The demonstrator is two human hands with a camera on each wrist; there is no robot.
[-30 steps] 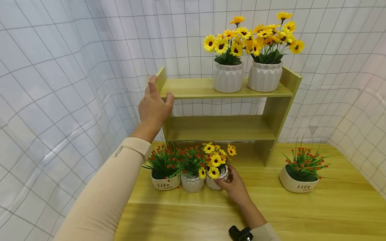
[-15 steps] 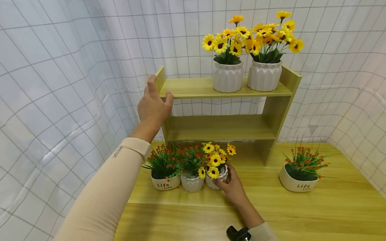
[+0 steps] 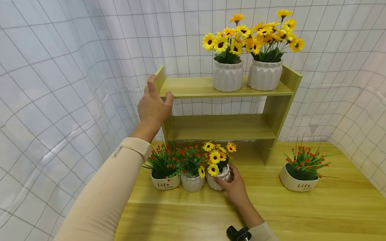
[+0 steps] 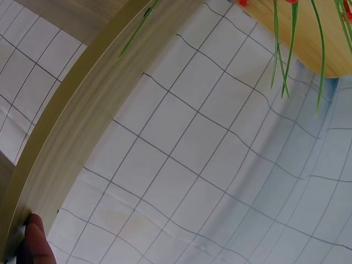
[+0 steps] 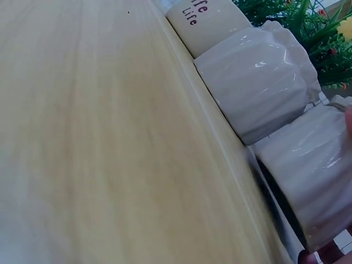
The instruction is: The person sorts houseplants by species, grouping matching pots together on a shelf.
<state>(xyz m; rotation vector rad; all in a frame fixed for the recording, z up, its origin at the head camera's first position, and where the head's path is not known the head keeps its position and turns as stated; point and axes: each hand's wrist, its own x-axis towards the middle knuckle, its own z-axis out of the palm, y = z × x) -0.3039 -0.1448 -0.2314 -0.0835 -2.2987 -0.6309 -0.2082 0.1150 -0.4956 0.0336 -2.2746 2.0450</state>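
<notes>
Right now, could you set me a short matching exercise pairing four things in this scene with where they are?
Things:
1. left hand
2. right hand
3. two sunflower pots
4. lone Life pot

Places:
A. top shelf
B. table, right of the shelf unit
C. gripping the shelf unit's left side panel
D. holding a small yellow-flower pot on the table

Pairs: 1-C, 2-D, 3-A, 4-B

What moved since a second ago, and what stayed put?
The right hand still grips the small sunflower pot, which has tipped and lifted a little; its blooms sit slightly higher and further right. The left hand stays on the shelf corner. The two pots on top and the red-flower pots have not moved.
</notes>
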